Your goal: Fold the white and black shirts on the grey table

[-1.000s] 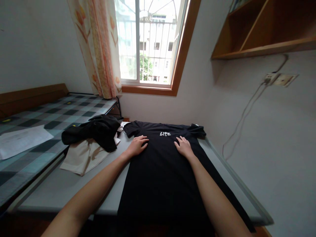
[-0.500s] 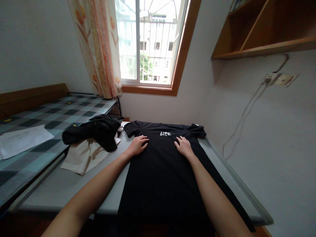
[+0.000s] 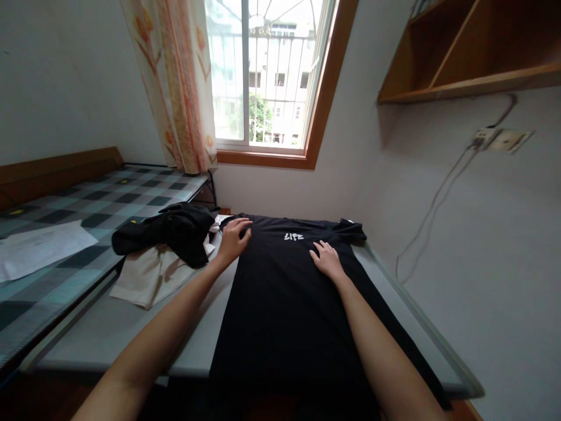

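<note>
A black T-shirt (image 3: 289, 310) with a small white print on it lies spread over a pale tabletop (image 3: 105, 342), its lower part reaching past the near edge. My left hand (image 3: 235, 238) is at the shirt's left sleeve, which it partly covers, fingers apart; whether it touches the cloth I cannot tell. Flat on the shirt, right of the print, rests my right hand (image 3: 326, 258) with its fingers spread. Neither hand holds anything.
Left of the shirt is a heap of clothes: a black garment (image 3: 175, 228) over a beige one (image 3: 146, 278). A checked mattress (image 3: 105, 199) with paper sheets (image 3: 44, 248) adjoins the table. On the right wall are a socket (image 3: 499, 139) with a hanging cable and a wooden shelf (image 3: 471, 88).
My left hand has moved up and to the left, from the shirt's chest to its left sleeve. My right hand has stayed in place.
</note>
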The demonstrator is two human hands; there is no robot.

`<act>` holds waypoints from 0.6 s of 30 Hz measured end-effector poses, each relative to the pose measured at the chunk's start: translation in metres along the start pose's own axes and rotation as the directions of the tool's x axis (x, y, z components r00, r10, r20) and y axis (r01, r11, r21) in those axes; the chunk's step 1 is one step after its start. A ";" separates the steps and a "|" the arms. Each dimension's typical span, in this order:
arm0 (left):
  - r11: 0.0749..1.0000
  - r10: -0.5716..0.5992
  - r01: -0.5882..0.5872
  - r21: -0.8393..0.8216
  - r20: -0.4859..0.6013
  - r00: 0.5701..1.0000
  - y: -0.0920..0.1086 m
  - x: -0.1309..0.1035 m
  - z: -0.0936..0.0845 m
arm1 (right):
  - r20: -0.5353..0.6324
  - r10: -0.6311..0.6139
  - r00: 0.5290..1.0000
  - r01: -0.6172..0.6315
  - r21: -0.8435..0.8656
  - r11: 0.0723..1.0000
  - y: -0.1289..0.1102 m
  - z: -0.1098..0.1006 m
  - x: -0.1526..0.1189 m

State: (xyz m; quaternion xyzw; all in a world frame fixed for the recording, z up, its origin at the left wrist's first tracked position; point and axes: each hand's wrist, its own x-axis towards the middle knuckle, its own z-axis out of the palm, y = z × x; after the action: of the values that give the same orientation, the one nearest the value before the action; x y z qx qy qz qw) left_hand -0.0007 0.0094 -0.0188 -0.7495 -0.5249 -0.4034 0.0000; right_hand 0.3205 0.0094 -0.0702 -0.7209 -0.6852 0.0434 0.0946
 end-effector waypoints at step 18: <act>0.702 -0.431 0.314 0.639 0.030 0.902 -0.060 0.002 -0.152 | -0.002 0.004 1.000 -0.004 0.029 1.000 -0.001 -0.001 -0.001</act>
State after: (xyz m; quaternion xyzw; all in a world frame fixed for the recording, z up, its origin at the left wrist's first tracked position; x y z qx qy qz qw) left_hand -0.1396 -0.0271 0.0597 -0.6175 -0.7666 -0.1310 0.1175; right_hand 0.3200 0.0087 -0.0695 -0.7209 -0.6829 0.0528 0.1054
